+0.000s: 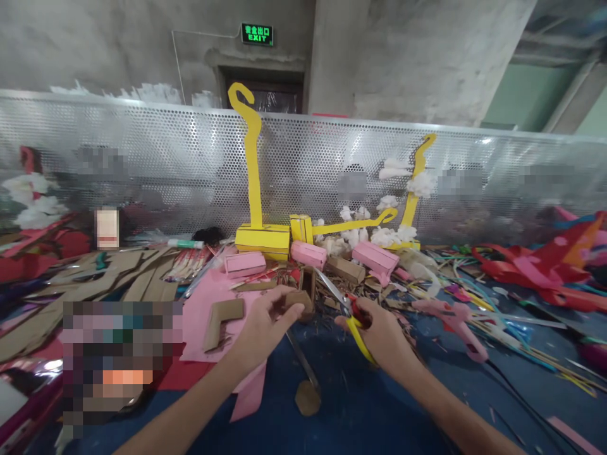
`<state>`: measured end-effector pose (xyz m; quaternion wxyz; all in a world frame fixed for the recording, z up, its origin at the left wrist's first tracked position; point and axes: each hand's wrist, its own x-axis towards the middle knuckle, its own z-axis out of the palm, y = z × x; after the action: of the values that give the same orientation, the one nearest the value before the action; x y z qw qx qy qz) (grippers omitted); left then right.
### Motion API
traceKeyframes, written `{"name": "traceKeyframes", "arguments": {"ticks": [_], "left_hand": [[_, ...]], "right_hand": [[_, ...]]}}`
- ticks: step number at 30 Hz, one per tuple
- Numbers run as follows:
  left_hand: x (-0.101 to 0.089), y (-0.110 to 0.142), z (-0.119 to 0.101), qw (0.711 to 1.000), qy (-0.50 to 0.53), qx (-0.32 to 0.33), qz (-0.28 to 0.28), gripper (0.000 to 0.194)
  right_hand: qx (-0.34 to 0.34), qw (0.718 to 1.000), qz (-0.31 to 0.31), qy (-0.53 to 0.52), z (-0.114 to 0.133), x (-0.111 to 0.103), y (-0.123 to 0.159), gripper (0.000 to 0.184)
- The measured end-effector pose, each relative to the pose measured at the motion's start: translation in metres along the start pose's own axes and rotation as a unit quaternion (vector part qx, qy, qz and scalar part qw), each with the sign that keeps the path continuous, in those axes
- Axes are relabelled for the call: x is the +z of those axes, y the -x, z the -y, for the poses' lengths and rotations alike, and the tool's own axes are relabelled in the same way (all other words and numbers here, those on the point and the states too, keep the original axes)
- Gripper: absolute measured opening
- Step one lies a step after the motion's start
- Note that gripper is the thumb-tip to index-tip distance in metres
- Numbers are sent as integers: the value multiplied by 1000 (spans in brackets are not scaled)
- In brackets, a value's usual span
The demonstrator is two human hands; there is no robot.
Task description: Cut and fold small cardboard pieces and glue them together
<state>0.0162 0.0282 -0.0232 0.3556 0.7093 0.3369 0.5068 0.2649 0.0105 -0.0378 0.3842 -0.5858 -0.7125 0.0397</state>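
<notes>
Nearest, on the dark blue tabletop (379, 411), a loose brown cardboard hexagon (308, 401) is lying at the end of a narrow, dull metal strip (302, 361). Just beyond, the left hand (265, 325) is pinching a small, flat brown cardboard piece (296, 301) between thumb and fingers, while the right hand (386, 328) is gripping silver-bladed scissors with yellow and red handles (348, 308), fingers closed around the loops. The step in hand seems to be trimming; the blades are pointing past the held piece, so a further cut would be calling for turning its edge between them, fingertips clear. Close behind that piece, a narrow brown cardboard box (307, 282) is standing open towards the camera; its interior is looking dark, and I cannot tell whether anything is inside. Farther back, pink paper-covered blocks (245, 264) are sitting before a yellow hook-topped stand (253, 170), and a perforated silver metal screen (322, 158) is rising behind everything.
</notes>
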Motion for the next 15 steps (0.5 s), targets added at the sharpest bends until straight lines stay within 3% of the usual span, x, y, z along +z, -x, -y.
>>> {"name": "traceKeyframes", "arguments": {"ticks": [3,7,15], "left_hand": [[-8,-6,6,998,-40,-18,-38,24],[-14,-10,11,995,-81,-14,-64,23],[-9,-7,14,998,-59,-13,-28,30]], "right_hand": [[-7,999,5,34,-15,0,-6,19],[-10,999,24,45,-29,1,-10,27],[4,994,34,99,-35,5,-11,32]]}}
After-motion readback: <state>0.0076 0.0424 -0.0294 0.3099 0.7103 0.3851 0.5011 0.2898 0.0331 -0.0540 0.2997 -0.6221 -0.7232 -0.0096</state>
